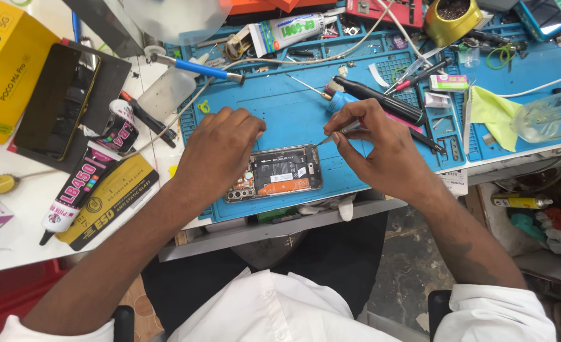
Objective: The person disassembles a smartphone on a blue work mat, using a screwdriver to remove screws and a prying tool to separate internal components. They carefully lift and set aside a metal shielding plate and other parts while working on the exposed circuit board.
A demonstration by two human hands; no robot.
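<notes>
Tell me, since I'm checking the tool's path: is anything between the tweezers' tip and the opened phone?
Nothing visible is. The right hand holds the tweezers, whose tip points at the top right corner of the phone over bare blue mat. The left hand rests at the phone's left end, clear of that path.

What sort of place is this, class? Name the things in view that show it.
Most likely a phone repair bench. An opened phone lies on a blue work mat with its back off; the right hand holds tweezers at it, and glue tubes and screwdrivers lie around.
</notes>
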